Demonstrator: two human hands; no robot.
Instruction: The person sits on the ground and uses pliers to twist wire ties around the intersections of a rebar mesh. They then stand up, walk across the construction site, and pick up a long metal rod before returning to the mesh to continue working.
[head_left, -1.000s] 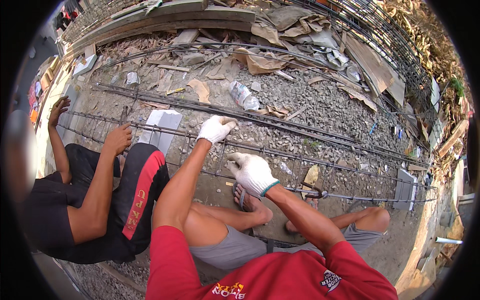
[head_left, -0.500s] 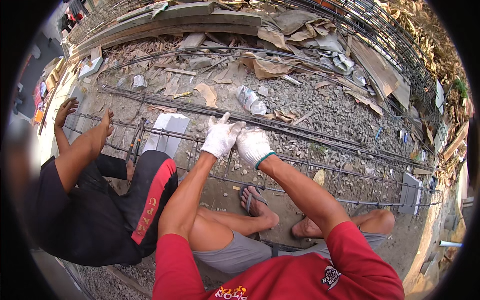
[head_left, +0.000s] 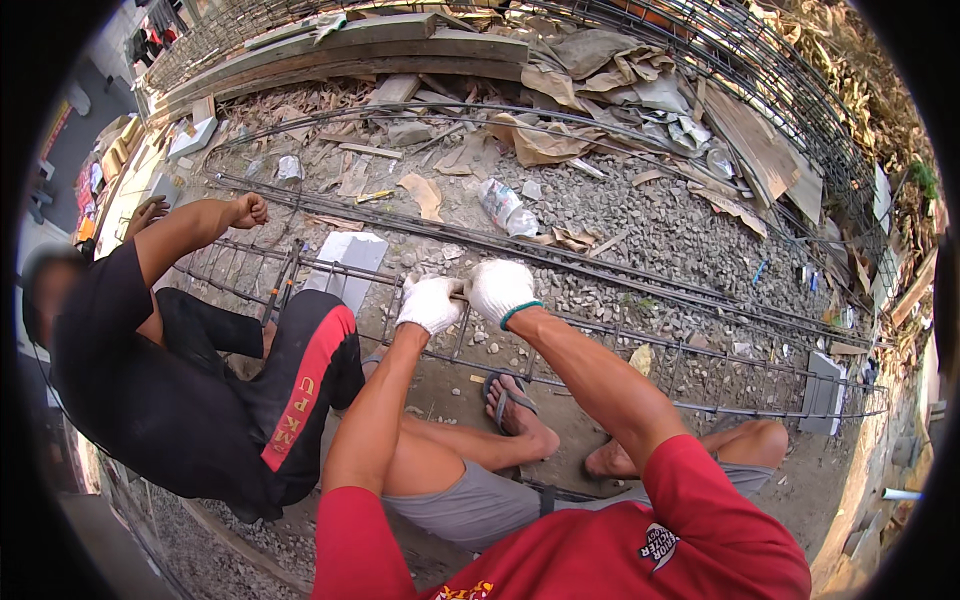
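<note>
Both my hands wear white knit gloves and meet at the upper bar of a long, narrow rebar cage (head_left: 615, 332). My left hand (head_left: 430, 304) is closed, its fingertips pressed together beside the bar. Right against it, my right hand (head_left: 502, 290) is curled into a fist, the back of the glove facing up. Whatever lies between the fingers is hidden by the gloves. The cage rests across grey blocks, one grey block (head_left: 348, 262) left of my hands and another block (head_left: 824, 393) at the far right.
A co-worker (head_left: 160, 390) in black crouches at my left, one fist (head_left: 248, 210) raised over the cage. Long loose rebars (head_left: 640, 278) lie just beyond my hands. Farther back are gravel (head_left: 640, 220), a crushed plastic bottle (head_left: 507, 208), torn paper and stacked timber (head_left: 400, 52).
My left hand's fingers, spread before, have closed, and my right hand has curled into a fist. The co-worker's nearer hand has moved right and closed.
</note>
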